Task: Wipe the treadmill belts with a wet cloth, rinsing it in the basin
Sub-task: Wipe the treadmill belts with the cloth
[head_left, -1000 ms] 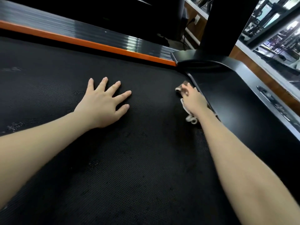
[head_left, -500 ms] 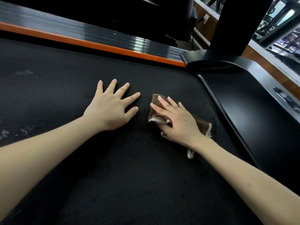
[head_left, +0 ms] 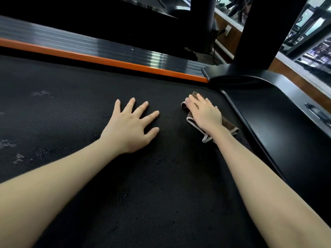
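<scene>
Left grip (head_left: 131, 126): spread wide, fingers straight, palm flat on the belt (head_left: 143, 194); it holds nothing.
Right grip (head_left: 204, 114): fingers straight and close together, pressing flat on the cloth (head_left: 228, 124) (laid on it, not curled round it).
Cloth: brown with a pale hem, lying on the belt near its right edge, just beside the black cover (head_left: 268, 113).
Gap between grips: near each other, apart, with bare belt between them.
Hidden: most of the cloth sits under the right palm; only a corner past the fingertips, the hem by the thumb and a loop at the wrist show.
Cut off: both forearms run out of the bottom corners.
Hard to make out: faint pale marks (head_left: 16, 145) on the belt at far left; the room behind the black upright (head_left: 256, 33) is blurred.
Far edge: an orange strip (head_left: 107, 59) borders the belt, a ribbed black rail (head_left: 89, 43) beyond it.
</scene>
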